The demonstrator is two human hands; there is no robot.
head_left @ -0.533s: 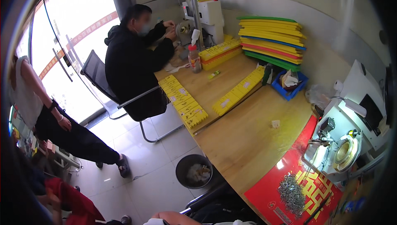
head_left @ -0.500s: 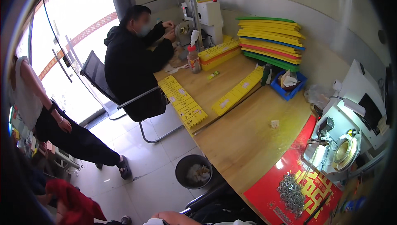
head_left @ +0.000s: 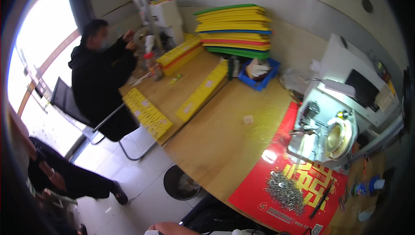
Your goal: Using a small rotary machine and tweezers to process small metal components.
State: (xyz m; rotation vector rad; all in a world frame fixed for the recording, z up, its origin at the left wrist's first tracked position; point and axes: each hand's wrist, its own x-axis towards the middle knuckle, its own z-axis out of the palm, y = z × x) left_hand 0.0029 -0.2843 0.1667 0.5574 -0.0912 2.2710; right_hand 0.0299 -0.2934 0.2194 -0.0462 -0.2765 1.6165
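Neither of my hands shows in the head view. A rounded bit of bare skin [head_left: 173, 228] appears at the lower edge, likely part of my arm; no fingers can be made out on it. On the table in front of me lies a red sheet with yellow lettering [head_left: 255, 191]. A heap of small silvery metal pieces [head_left: 284, 192] rests on it, with a slim black tool [head_left: 320, 201] to its right. Behind the heap stands a lit white bench machine [head_left: 298, 150] with a round, pale golden wheel [head_left: 336, 136].
A co-worker in black [head_left: 97, 79] sits at the far left by yellow marked strips [head_left: 147, 113]. Yellow, green, blue and red foam boards [head_left: 233, 29] are stacked behind a blue basket [head_left: 258, 83]. A dark bin [head_left: 173, 185] stands on the floor; another person's dark-trousered leg [head_left: 78, 179] is at left.
My view has swung to the right, so the table and machine sit further left. More of the table's right end shows. The red cloth at lower left has left the picture.
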